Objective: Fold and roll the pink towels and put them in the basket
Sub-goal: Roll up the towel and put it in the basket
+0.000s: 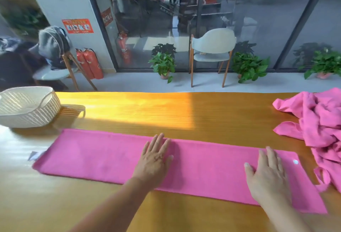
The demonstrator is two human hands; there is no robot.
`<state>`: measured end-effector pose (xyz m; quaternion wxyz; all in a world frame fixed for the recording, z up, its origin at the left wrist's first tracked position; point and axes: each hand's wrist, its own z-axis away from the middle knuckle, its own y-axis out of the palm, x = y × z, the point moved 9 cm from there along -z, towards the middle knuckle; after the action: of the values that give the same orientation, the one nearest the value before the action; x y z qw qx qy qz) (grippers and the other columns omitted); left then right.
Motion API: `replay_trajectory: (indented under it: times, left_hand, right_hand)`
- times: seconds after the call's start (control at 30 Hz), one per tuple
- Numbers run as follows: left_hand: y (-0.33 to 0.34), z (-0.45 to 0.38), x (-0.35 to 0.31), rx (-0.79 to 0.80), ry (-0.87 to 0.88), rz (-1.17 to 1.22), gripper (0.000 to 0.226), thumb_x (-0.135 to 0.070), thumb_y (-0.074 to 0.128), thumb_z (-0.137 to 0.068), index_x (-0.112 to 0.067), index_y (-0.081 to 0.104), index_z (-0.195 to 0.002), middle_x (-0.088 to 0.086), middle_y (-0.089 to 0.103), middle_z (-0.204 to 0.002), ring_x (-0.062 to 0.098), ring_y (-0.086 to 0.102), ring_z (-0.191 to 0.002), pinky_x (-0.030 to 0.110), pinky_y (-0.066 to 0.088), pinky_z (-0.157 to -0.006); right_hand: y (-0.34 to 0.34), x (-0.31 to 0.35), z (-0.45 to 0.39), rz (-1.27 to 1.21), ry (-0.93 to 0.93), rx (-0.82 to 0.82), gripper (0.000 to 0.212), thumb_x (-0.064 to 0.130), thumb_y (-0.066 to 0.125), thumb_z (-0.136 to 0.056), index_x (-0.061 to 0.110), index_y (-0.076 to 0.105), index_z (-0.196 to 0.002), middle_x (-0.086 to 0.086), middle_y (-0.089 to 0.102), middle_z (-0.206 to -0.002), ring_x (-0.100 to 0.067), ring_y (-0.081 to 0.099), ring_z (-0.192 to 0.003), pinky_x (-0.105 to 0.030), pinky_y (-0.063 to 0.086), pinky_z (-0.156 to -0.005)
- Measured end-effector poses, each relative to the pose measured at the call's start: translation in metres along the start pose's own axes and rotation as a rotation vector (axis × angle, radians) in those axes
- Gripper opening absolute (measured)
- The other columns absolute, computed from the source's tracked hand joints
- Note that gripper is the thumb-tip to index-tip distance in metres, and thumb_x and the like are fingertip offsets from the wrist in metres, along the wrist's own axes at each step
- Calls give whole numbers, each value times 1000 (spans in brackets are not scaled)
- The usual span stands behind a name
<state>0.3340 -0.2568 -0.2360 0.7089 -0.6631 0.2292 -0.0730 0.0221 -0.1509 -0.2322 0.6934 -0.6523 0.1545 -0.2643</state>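
Left hand [155, 159] flat, palm down, fingers together, right hand [267, 176] flat, fingers slightly spread, both forearms extended

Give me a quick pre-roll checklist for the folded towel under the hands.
1. Towel folded into a long flat strip on the table: ok.
2. Left hand flat on the strip near its middle: ok.
3. Right hand flat near the right end, where a roll could start: ok.
4. Right end clear of the pile of loose towels: not ok, the pile lies against that corner and may snag.
5. Basket upright at the table's far left, within view: ok.
6. Room inside the basket: cannot tell, its inside is mostly hidden.
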Motion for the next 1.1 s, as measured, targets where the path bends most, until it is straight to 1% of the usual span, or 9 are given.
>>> replay_trajectory:
  times: [0.07, 0.17, 0.27, 0.47, 0.6, 0.73, 0.8, 0.9, 1.1]
  left_hand:
    - [-12, 6, 49, 15, -73, -21, 59, -46, 21, -104, -25, 5, -157, -3, -12, -163, 11, -16, -148, 30, -14, -119]
    - [-19, 7, 95, 53, -96, -50, 63, -52, 23, -102, -27, 5, -157, -3, -12, -163, 13, -16, -149, 35, -10, -121]
    - [-15, 11, 128, 124, -94, -62, 73, -66, 18, -95, -31, -2, -156, -8, -18, -161, 12, -21, -147, 37, -13, -120]
    - [-9, 25, 146, 138, -18, -78, 85, -78, -1, -84, -31, -9, -155, -10, -23, -159, 10, -27, -144, 39, -18, -119]
    - [-19, 23, 152, 136, 13, -122, 88, -81, 5, -84, -31, 1, -156, -7, -2, -163, 16, -10, -149, 42, -12, -120]
    - [-36, 23, 154, 126, 102, -170, 88, -84, 8, -82, -31, 17, -152, -7, 23, -144, 18, 14, -139, 44, -7, -121]
    - [-41, 28, 156, 107, 121, -163, 86, -84, 10, -82, -32, 23, -149, -6, 29, -135, 18, 22, -132, 41, 3, -120]
    - [-45, 43, 159, 79, 110, -147, 82, -85, 12, -82, -32, 32, -142, -7, 35, -123, 18, 33, -117, 35, 24, -108]
    - [-40, 87, 161, 73, -7, -119, 81, -86, 10, -78, -34, 36, -135, -8, 37, -113, 18, 42, -105, 36, 37, -91]
  right_hand:
    - [-8, 65, 27, -38, -62, -61, 70, 54, 30, -98, 14, 23, -155, -7, 19, -159, -26, 20, -144, -39, 23, -119]
    - [5, 159, 62, -10, -172, -41, 76, 63, 29, -95, 14, 25, -153, -7, 32, -148, -25, 31, -132, -37, 28, -113]
    - [34, 209, 80, 49, -142, 76, 89, 72, 22, -92, 10, 16, -155, -11, 27, -152, -28, 27, -136, -40, 27, -115]
    - [59, 235, 70, 54, 53, 135, 100, 77, 12, -88, 4, 7, -157, -18, 4, -164, -37, 3, -149, -53, 6, -121]
    - [66, 245, 55, 5, 129, 116, 100, 77, 11, -88, 4, 4, -157, -16, 1, -165, -38, -1, -150, -55, 3, -120]
    - [69, 255, 42, -4, 127, 52, 99, 76, 11, -88, 6, 4, -157, -13, 1, -165, -36, -2, -150, -55, 1, -120]
    - [69, 264, 33, -9, 76, 35, 100, 77, 11, -87, 7, 5, -157, -12, 2, -166, -34, -2, -151, -53, -1, -121]
    - [70, 281, 20, 24, -70, 9, 101, 79, 9, -85, 9, 6, -158, -10, 3, -166, -31, 0, -151, -51, -2, -120]
    - [70, 334, 0, 102, -556, 78, 99, 83, 8, -82, 21, -1, -159, 5, -6, -166, -16, -9, -152, -41, -6, -123]
